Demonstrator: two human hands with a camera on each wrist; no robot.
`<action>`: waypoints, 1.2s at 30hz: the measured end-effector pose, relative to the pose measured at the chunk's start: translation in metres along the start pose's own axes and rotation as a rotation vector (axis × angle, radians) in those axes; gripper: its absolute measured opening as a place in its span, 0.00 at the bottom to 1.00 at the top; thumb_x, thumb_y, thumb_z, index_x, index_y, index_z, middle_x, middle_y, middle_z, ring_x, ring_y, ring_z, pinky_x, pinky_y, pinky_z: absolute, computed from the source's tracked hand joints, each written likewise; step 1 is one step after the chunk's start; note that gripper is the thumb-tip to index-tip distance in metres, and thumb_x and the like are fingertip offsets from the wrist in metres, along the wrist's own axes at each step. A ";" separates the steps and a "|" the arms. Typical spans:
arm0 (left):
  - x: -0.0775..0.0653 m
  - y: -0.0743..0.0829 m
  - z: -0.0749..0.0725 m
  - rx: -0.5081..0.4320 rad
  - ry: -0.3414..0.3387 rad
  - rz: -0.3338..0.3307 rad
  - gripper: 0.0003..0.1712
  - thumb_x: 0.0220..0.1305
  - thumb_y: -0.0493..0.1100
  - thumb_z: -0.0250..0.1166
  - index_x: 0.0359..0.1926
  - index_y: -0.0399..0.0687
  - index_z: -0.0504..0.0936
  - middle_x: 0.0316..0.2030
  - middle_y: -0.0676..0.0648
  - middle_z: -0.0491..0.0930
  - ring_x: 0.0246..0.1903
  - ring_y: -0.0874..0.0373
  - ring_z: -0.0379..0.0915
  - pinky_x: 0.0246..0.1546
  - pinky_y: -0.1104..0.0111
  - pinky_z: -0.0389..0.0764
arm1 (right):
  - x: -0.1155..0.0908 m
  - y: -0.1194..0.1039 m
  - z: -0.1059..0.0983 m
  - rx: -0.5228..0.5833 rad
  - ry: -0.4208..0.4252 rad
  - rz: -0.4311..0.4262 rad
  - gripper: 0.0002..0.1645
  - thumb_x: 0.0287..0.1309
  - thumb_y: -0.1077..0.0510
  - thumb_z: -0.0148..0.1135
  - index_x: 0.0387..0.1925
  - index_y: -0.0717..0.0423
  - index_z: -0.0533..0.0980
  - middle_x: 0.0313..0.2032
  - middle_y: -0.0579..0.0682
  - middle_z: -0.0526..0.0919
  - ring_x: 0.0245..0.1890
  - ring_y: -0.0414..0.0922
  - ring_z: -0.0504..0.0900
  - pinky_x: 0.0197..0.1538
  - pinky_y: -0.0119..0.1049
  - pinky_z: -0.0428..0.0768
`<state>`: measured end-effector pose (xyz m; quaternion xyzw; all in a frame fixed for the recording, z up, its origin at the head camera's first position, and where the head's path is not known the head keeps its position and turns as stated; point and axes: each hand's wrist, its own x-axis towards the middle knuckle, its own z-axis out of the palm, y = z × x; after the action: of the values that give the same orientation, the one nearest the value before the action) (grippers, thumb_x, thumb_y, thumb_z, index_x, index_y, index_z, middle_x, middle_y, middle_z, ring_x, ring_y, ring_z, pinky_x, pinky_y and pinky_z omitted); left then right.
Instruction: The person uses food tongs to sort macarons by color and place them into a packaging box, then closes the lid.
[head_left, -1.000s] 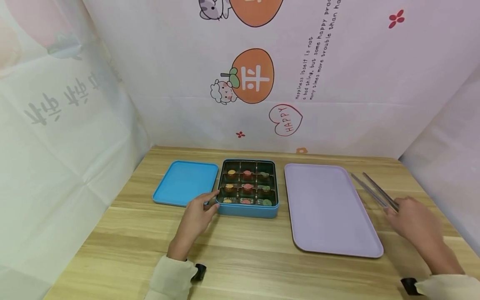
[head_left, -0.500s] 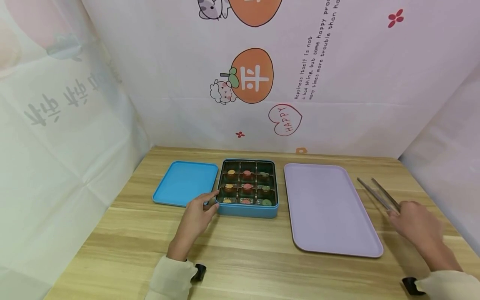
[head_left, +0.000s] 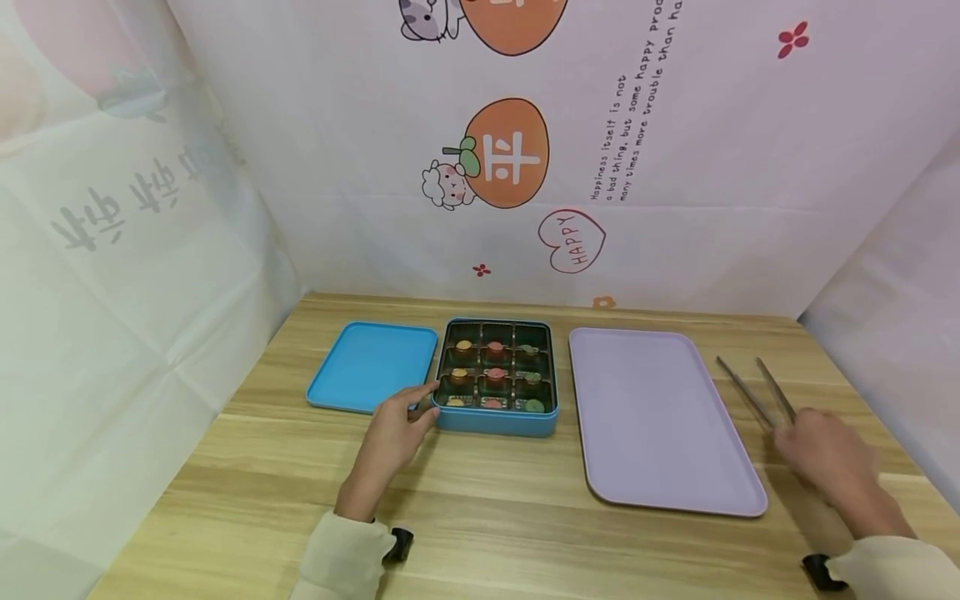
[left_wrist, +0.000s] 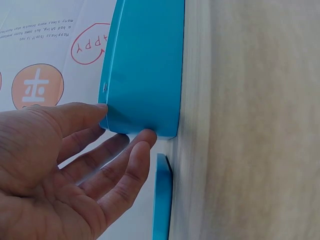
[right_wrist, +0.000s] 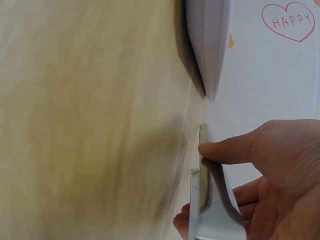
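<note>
A blue square box (head_left: 495, 423) stands uncovered on the table, its dark insert divided into compartments. Small yellow, pink and green pieces lie in them, their kind unclear. At its near left corner is my left hand (head_left: 396, 429); in the left wrist view the thumb and loosely bent fingers (left_wrist: 137, 165) rest against the box's edges. Off to the right, my right hand (head_left: 828, 454) grips metal tongs (head_left: 776, 390) beside the tray, their tips spread apart and pointing away. The right wrist view shows the thumb pressing one arm of the tongs (right_wrist: 220, 220).
Left of the box lies a blue lid (head_left: 373, 367). A lilac tray (head_left: 660, 417) lies between the box and the tongs. White printed cloth (head_left: 360, 217) hangs behind the wooden table (head_left: 510, 517) and along its sides.
The tongs' tips have spread wider and shifted slightly right, along with a small movement of my right hand. My left hand has stayed at the box corner.
</note>
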<state>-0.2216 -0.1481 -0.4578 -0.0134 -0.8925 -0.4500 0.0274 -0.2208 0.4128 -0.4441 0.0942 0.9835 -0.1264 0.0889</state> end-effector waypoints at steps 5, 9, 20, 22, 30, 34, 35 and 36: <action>0.001 0.000 0.000 0.002 0.003 -0.003 0.27 0.73 0.39 0.68 0.71 0.50 0.79 0.72 0.37 0.73 0.53 0.44 0.86 0.31 0.67 0.82 | 0.000 0.003 0.002 0.010 0.006 -0.039 0.27 0.75 0.43 0.51 0.25 0.58 0.72 0.23 0.56 0.74 0.24 0.52 0.73 0.27 0.49 0.71; 0.001 0.000 0.000 0.002 0.003 -0.002 0.27 0.73 0.39 0.68 0.71 0.50 0.79 0.72 0.37 0.73 0.53 0.44 0.86 0.32 0.67 0.82 | 0.001 0.004 0.001 0.001 -0.005 -0.043 0.27 0.74 0.41 0.54 0.25 0.58 0.71 0.24 0.57 0.74 0.25 0.52 0.73 0.27 0.49 0.71; 0.003 0.000 0.001 0.019 0.005 0.008 0.27 0.73 0.40 0.68 0.70 0.50 0.80 0.72 0.38 0.74 0.53 0.45 0.86 0.33 0.66 0.83 | 0.004 0.006 0.003 -0.007 0.000 -0.049 0.30 0.74 0.39 0.55 0.21 0.55 0.68 0.22 0.54 0.72 0.24 0.51 0.72 0.26 0.46 0.71; 0.003 0.000 0.001 0.017 0.003 0.006 0.27 0.73 0.40 0.68 0.70 0.50 0.79 0.72 0.37 0.74 0.53 0.45 0.86 0.33 0.66 0.82 | 0.003 0.007 0.003 -0.008 0.000 -0.050 0.31 0.75 0.38 0.55 0.20 0.54 0.68 0.21 0.53 0.71 0.24 0.50 0.72 0.25 0.45 0.71; 0.002 0.000 0.001 0.017 0.003 0.007 0.27 0.73 0.39 0.68 0.70 0.50 0.79 0.72 0.37 0.74 0.53 0.45 0.86 0.35 0.66 0.83 | -0.001 0.007 0.002 -0.007 -0.005 -0.045 0.36 0.76 0.32 0.49 0.21 0.56 0.69 0.22 0.54 0.74 0.24 0.51 0.74 0.24 0.44 0.71; 0.001 0.000 0.001 0.030 0.002 0.007 0.27 0.73 0.40 0.68 0.70 0.50 0.79 0.72 0.37 0.74 0.53 0.45 0.86 0.35 0.66 0.83 | -0.004 0.000 -0.002 -0.033 0.072 -0.076 0.37 0.78 0.37 0.50 0.31 0.69 0.73 0.29 0.67 0.77 0.27 0.59 0.77 0.24 0.50 0.73; 0.001 0.000 0.001 0.033 0.002 0.006 0.27 0.73 0.40 0.68 0.70 0.50 0.80 0.72 0.37 0.74 0.53 0.45 0.86 0.35 0.65 0.83 | -0.005 -0.003 -0.003 -0.039 0.106 -0.090 0.37 0.78 0.39 0.51 0.34 0.73 0.73 0.31 0.70 0.77 0.27 0.61 0.78 0.25 0.52 0.74; 0.001 0.000 0.001 0.035 0.002 0.004 0.27 0.73 0.40 0.68 0.70 0.50 0.79 0.72 0.37 0.74 0.53 0.45 0.86 0.35 0.65 0.83 | -0.007 -0.007 -0.004 -0.042 0.138 -0.105 0.37 0.77 0.40 0.52 0.38 0.77 0.73 0.33 0.74 0.77 0.29 0.63 0.79 0.25 0.53 0.75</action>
<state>-0.2224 -0.1479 -0.4584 -0.0142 -0.9002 -0.4342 0.0294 -0.2162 0.4062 -0.4370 0.0493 0.9933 -0.1034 0.0161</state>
